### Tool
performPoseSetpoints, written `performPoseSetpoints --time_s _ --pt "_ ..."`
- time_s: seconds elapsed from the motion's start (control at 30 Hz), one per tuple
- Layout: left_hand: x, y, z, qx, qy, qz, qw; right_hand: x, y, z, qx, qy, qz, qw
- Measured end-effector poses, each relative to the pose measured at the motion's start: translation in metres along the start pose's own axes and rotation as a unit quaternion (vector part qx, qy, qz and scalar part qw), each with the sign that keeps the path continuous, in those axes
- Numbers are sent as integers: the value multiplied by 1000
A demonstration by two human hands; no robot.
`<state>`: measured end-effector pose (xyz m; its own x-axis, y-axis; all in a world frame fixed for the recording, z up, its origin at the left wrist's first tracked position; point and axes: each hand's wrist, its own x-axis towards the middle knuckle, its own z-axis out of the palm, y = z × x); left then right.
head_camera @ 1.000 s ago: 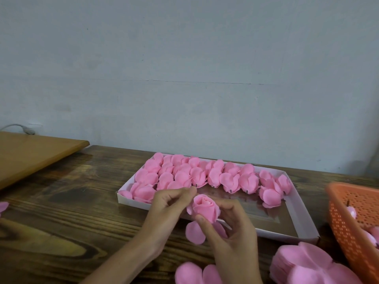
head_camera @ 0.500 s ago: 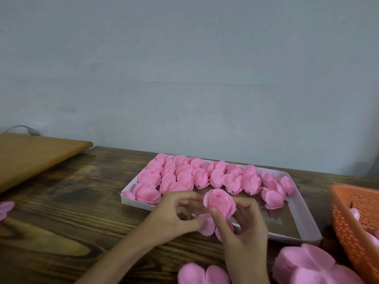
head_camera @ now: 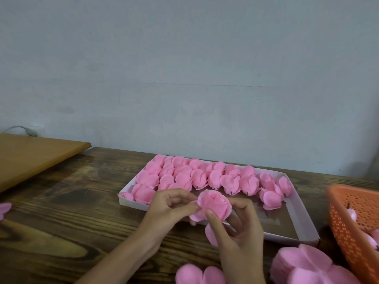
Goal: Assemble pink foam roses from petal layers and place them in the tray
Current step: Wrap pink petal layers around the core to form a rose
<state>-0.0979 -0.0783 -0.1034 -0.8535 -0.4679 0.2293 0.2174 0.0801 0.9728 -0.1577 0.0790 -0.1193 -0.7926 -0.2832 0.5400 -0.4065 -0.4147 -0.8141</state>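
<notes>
Up close, pink foam rose (head_camera: 214,204), furled centre, loose outer petals, pinched by left hand (head_camera: 168,208), right hand (head_camera: 239,230).

Bare left hand (head_camera: 170,206) and bare right hand (head_camera: 240,228), forearms uncovered; nails look short, though blurred.

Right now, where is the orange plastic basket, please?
Head view: the orange plastic basket sits at the frame's right edge, right of the white cardboard tray, behind the stack of pink foam petal layers.

Tray (head_camera: 303,228) at the table's (head_camera: 61,212) back, roses (head_camera: 196,177) inside, basket (head_camera: 348,232) right, petal stack (head_camera: 307,265) in front
</notes>
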Motion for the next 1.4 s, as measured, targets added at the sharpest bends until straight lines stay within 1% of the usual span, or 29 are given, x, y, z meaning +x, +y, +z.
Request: performPoseSetpoints --time_s 0.13,0.33,0.43,0.53,0.73,0.8,0.83,0.9,0.97,1.07,1.2,1.27,1.3,1.33,1.37,1.4 --pt "0 -1 3 -21 14 -19 999 -1 -1 1 2 -18 5 1000" --pt "-1 0 7 -39 22 -1 999 -2 -2 4 19 -36 17 999" --pt "-1 2 9 -108 27 -22 994 -1 3 2 6 -25 29 999" --pt "-1 4 12 -163 61 -53 983 0 5 1 3 -29 33 999" --pt "-8 2 29 -169 114 -49 978 -6 6 7 -25 -91 32 995" --pt "-13 1 33 -159 111 -60 979 -6 4 9 -31 -109 24 993" --pt "-15 0 34 -160 96 -60 981 -6 2 11 -32 -112 17 993" --pt "-17 1 35 -199 63 -62 976 -6 0 13 -31 -108 7 994" --pt "-15 3 34 -267 49 -67 960 -5 0 12 -35 -109 4 993" --pt "-12 6 30 -372 37 -95 922 -4 3 9 -39 -108 14 993" --pt "-11 6 17 -470 -21 -126 873 -2 -2 8 40 -90 74 992" --pt "-11 7 18 -490 -26 -128 862 1 -6 8 67 -83 91 990" --pt "-10 6 16 -498 -11 -145 855 3 -9 9 75 -81 99 989" --pt "-11 11 19 -528 -24 -157 834 5 -11 10 83 -81 107 987" --pt "-9 7 15 -535 -18 -167 828 6 -12 11 94 -82 114 986" --pt "-8 4 14 -548 -33 -168 819 7 -14 12 105 -82 121 984"
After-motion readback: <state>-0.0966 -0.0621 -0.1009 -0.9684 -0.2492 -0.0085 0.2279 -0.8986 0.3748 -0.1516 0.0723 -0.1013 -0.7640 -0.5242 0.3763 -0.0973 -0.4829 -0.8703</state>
